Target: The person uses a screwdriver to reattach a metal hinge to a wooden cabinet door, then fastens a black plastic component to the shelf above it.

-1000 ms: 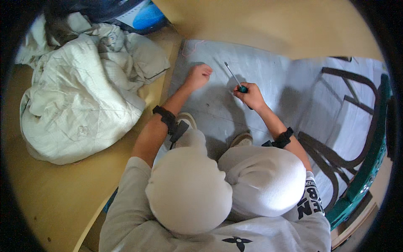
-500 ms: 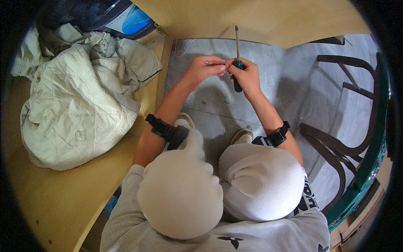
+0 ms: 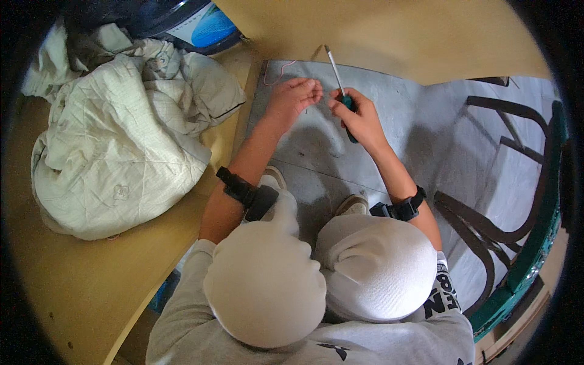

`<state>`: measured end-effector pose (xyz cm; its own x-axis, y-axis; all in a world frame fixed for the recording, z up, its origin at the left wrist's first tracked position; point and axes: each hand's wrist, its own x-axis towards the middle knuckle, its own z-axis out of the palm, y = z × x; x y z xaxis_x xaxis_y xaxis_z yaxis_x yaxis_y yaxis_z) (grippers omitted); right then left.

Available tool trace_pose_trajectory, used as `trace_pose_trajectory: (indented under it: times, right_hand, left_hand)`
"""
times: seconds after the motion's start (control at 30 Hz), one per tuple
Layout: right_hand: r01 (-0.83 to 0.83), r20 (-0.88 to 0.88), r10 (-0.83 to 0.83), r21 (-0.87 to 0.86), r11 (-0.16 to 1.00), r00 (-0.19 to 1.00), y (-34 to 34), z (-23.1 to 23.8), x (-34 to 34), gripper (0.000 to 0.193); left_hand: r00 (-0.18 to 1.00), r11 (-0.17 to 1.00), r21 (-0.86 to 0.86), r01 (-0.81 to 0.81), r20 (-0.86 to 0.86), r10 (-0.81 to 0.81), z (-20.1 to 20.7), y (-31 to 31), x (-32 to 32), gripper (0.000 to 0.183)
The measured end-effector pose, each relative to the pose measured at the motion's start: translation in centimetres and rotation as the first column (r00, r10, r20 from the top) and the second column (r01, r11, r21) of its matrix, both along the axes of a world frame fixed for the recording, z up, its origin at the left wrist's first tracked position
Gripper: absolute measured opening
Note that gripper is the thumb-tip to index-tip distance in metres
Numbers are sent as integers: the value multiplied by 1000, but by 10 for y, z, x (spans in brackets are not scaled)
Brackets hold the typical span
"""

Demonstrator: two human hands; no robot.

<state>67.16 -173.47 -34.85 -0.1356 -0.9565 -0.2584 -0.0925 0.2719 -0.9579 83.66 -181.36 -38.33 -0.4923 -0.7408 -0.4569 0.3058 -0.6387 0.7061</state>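
My right hand (image 3: pixel 360 115) is closed around the dark green handle of a screwdriver (image 3: pixel 334 68). Its metal shaft points away from me, leaning a little left, with the tip in front of the pale wooden panel. Across a small gap to the left is my left hand (image 3: pixel 294 102), its fingers curled and pressed together. Whatever it may pinch is hidden or too small to name. Both hands are above the grey floor (image 3: pixel 304 146), and each forearm wears a black strap with a small device.
Ahead stands a pale wooden panel (image 3: pixel 377 36). On the left, a crumpled cream quilted cloth (image 3: pixel 115 146) lies on a wooden board (image 3: pixel 79 274), with a dark container (image 3: pixel 201 30) behind it. A pink string (image 3: pixel 280 73) lies by the panel. Dark curved metal legs (image 3: pixel 486 225) stand at right.
My hands have come apart from each other. The screwdriver has tilted so its tip leans further left. The view has shifted slightly.
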Motion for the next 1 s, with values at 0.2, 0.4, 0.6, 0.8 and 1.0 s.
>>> trace_pose_trajectory:
  times: [0.2, 0.4, 0.6, 0.8, 1.0]
  right_hand:
    - [-201, 222, 159, 181, 963, 962, 17, 0, 1, 27]
    - [-222, 179, 188, 191, 956, 966, 18, 7, -2, 29]
    - [-255, 95, 241, 195, 947, 966, 17, 11, -2, 30]
    - [-290, 280, 205, 305, 907, 938, 11, 26, 0, 31]
    - [-319, 155, 282, 346, 882, 947, -5, 83, -22, 30]
  left_hand:
    - [963, 997, 37, -72, -258, 79, -11, -18, 24, 16]
    - [956, 999, 32, -35, -291, 43, -8, -22, 21, 15]
    - [972, 1000, -23, -21, -235, 15, -1, -19, 18, 15]
    - [999, 984, -173, 32, -23, -37, 10, -21, 22, 18]
    - [986, 996, -80, -35, -167, 22, 42, -24, 5, 20]
